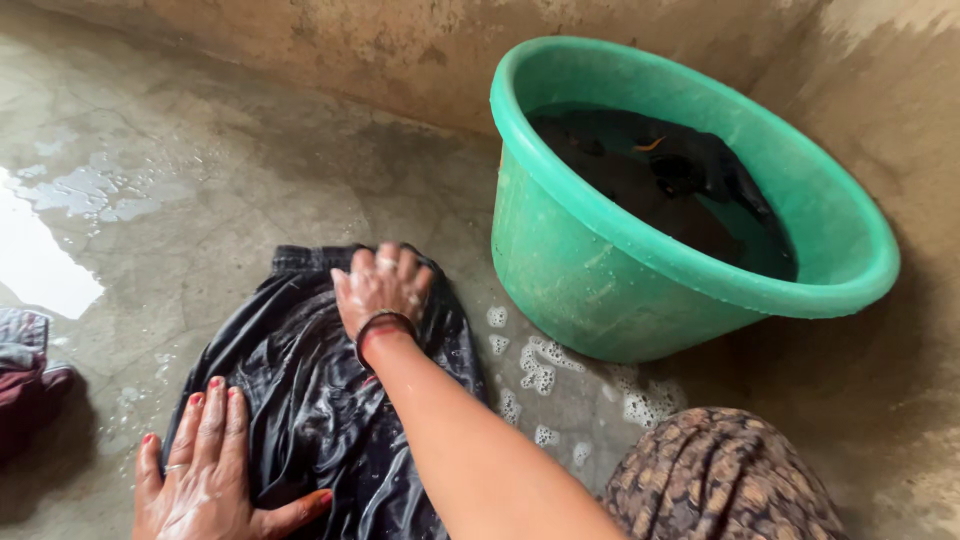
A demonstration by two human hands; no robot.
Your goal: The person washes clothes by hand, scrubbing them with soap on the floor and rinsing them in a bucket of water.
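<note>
Left hand, fingers spread, lies flat on wet dark garment, lower left of frame. Right hand presses its upper edge, fingers apparently curled. Green tub stands upper right.

A home washing spot on a bare, wet concrete floor. A round green plastic tub stands right by a stained plaster wall. Soap suds lie near it.

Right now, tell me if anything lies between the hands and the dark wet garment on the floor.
Nothing visible does. The left hand lies flat on the dark wet garment and the right hand presses on its upper part. The green basin stands beside it.
</note>
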